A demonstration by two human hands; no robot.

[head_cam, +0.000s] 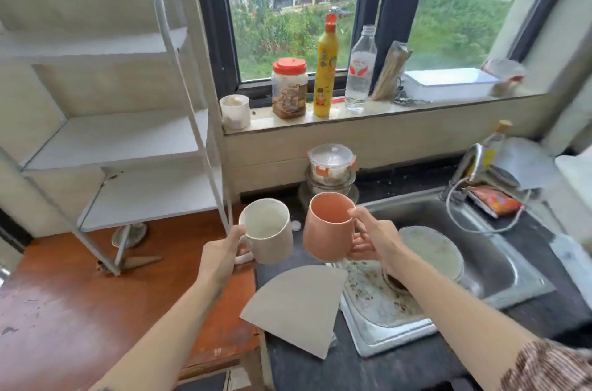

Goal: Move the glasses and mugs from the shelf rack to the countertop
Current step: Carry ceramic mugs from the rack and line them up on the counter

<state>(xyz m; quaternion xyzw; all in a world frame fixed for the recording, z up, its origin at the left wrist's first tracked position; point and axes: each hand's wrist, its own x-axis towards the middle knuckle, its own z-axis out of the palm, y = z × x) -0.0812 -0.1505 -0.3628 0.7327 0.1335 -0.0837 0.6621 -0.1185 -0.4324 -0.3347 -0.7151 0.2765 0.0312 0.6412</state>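
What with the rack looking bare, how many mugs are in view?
2: white mug in the left hand, peach mug in the right hand. The windowsill cup may be a third.

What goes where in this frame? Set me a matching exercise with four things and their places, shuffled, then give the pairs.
Things:
1. white mug
2. orange mug
3. yellow bottle
4. round plate

Places:
A. standing on the windowsill
B. held by the right hand
C. lying in the sink
D. held by the left hand

Pairs: 1-D, 2-B, 3-A, 4-C
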